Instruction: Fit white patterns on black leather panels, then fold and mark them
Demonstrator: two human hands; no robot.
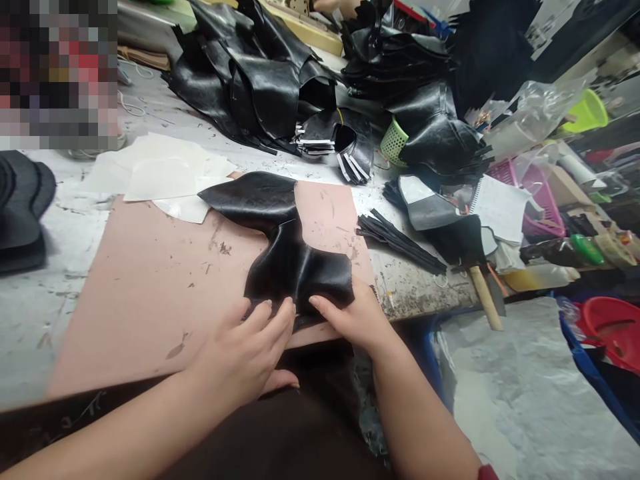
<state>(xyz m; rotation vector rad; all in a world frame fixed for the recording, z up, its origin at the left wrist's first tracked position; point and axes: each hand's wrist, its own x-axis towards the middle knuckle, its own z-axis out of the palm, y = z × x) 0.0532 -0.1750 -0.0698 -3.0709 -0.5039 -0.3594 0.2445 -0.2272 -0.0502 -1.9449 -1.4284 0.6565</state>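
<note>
A shiny black leather piece (pixel 285 257), cut with curved edges and a seam across its middle, lies on a pinkish sheet (pixel 165 287) at the table's front edge. My left hand (pixel 247 350) rests its outstretched fingertips on the near edge of the leather, with the thumb apart below the table edge. At the leather's right corner, my right hand (pixel 357 317) pinches it, thumb on top and the other fingers hidden underneath.
White paper pieces (pixel 165 170) overlap the sheet's back edge. Stacked black leather parts (pixel 270 87) stand behind, near a green basket (pixel 395 141). Black strips (pixel 400 243) and a wooden-handled tool (pixel 485 297) lie to the right; dark cut pieces (pixel 23 207) sit left.
</note>
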